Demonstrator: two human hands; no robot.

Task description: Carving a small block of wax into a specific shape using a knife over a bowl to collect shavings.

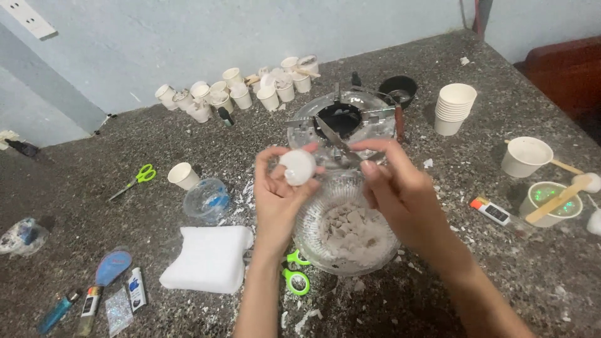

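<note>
My left hand holds a small white ball up between thumb and fingers, above a clear glass bowl filled with grey-white broken chips. My right hand is raised beside it, gripping a knife whose blade points up and left toward the ball. Green-handled scissors lie under my left wrist, partly hidden.
A metal stove ring stands behind the bowl. Several paper cups line the wall; a cup stack is at right. Also a white foam block, green scissors, lighters, a cup with a wooden stick.
</note>
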